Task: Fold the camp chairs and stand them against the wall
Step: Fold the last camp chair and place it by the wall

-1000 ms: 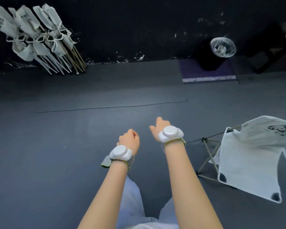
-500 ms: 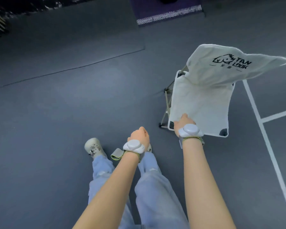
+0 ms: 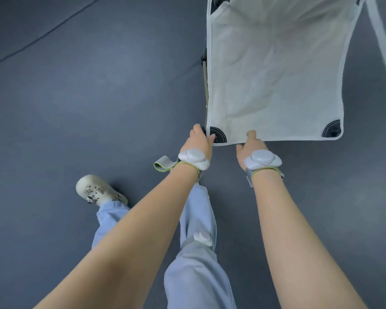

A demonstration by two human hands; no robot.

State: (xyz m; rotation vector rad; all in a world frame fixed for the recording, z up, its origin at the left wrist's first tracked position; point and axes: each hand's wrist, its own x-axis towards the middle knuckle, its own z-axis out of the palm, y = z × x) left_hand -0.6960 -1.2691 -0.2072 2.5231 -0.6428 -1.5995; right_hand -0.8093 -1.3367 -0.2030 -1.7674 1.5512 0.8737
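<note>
Camp chair [image 3: 274, 70]: one unit, unfolded, standing on the dark grey floor [image 3: 80, 97] directly ahead of the person, seat spread flat and taut. White fabric seat with a bound hem; black reinforced corner pockets at the near-left corner [image 3: 217, 134] and the near-right corner [image 3: 332, 130]. A frame leg [image 3: 205, 85] shows along the seat's left edge; the back of the chair runs out of the top of the view.

Orientation: the near hem runs left to right across the person's front, and the seat reaches away from the fingers. Both hands meet that near hem from the person's side.

Left hand [image 3: 197, 140]: at the near-left corner, fingers curled over the hem at the black pocket and apparently gripping it, though the wrist-worn device hides part of the hold.

Right hand [image 3: 251, 144]: at the hem just right of that corner, fingers extended and touching the fabric edge, not yet wrapped around it. It lies well apart from the near-right corner.

Judgement: both hands crowd the left end of the hem, so the right-hand corner is the far one. Collapsing the seat likely calls for the right hand to travel along the hem toward that corner, or for the corners to be drawn together. No wall is in view.

Also present: light blue trousers [image 3: 196, 264], one pale clog [image 3: 94, 189].
</note>
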